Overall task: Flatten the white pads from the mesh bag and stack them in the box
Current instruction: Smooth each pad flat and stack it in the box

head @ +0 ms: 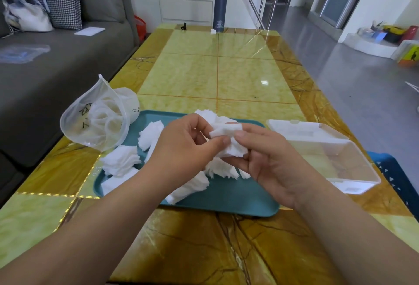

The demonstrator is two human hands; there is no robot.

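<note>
Currently both hands pinch one crumpled white pad [226,131] above the teal tray [238,196]: left hand [186,146], right hand [269,160]. Best pull corners outward evenly, smooth creases, then lay it flat in the clear box [340,160], seemingly empty, at right.

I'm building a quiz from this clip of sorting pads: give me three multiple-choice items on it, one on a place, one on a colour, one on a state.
1. Where is the clear box?
A. right of the tray
B. on the sofa
C. inside the mesh bag

2. What colour is the tray?
A. red
B. teal
C. black

3. What state is the box in?
A. shut
B. open, full of pads
C. open, with no pads seen inside

Key: 1 A, it sits on the table beside the tray's right edge. 2 B, its bare rim is teal. 3 C, its lid is laid back and the table shows through it, while the left hand and right hand hold a white pad over the tray.
</note>
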